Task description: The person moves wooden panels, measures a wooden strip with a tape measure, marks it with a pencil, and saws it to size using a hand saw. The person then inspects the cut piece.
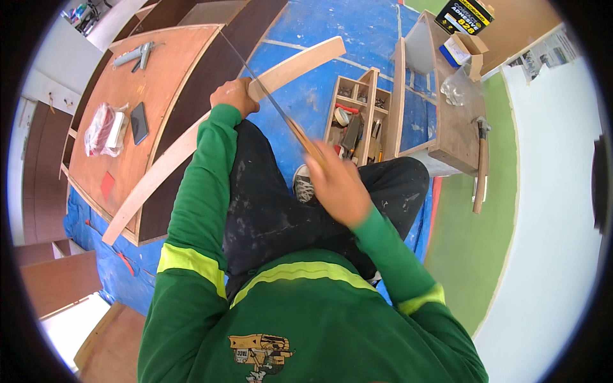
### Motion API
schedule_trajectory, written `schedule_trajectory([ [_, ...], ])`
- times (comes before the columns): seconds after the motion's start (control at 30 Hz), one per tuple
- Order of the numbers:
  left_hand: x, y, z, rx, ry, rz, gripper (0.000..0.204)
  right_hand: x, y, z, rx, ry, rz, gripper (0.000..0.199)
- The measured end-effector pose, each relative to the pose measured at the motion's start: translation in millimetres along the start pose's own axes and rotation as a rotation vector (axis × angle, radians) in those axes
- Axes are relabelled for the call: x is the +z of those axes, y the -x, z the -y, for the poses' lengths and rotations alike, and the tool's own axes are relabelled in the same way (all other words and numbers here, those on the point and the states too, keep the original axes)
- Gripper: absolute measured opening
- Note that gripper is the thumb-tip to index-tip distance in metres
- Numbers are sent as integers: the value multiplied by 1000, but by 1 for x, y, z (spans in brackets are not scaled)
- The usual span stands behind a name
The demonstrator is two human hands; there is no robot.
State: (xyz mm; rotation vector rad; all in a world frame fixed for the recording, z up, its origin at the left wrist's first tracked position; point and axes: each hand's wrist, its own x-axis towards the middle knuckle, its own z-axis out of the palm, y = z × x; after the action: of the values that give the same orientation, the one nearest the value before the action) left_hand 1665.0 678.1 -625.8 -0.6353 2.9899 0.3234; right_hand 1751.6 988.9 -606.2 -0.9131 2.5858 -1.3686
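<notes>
One curved wooden strip (191, 143) runs near-left to far-right, gripped by the left hand (233, 96); the right hand (338, 188) clasps one saw (268, 96).

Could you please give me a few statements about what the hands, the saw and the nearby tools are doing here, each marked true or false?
1. The left hand holds the long curved wooden strip. True.
2. The right hand holds a hammer. False: it holds a handsaw; the hammer lies untouched on the wooden stand at the right.
3. The saw blade crosses the strip beside the left hand. True.
4. The wooden toolbox is empty. False: it holds several tools.
5. A dark phone lies on the plywood board. True.
</notes>
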Motion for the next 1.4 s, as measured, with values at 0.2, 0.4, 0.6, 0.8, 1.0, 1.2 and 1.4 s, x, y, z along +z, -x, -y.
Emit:
schedule_trajectory([
  [0.2,1,-8,-2,28,7,-14,55,28,-74,6,42,-57,-9,44],
  [0.4,3,3,8,8,28,10,53,-66,105,27,203,-75,143,56],
  [0.6,-1,2,1,36,17,2,53,-77,113,38,169,-45,101,52],
  [0.8,-4,-7,-5,43,-9,-22,56,31,-67,0,22,-111,-46,41],
  [1.0,5,-1,13,30,46,-24,54,9,-14,9,42,-59,25,44],
  [1.2,0,4,2,32,33,19,51,-93,140,39,205,-5,170,55],
  [1.4,4,1,11,31,61,12,53,-12,33,2,54,-17,23,45],
])
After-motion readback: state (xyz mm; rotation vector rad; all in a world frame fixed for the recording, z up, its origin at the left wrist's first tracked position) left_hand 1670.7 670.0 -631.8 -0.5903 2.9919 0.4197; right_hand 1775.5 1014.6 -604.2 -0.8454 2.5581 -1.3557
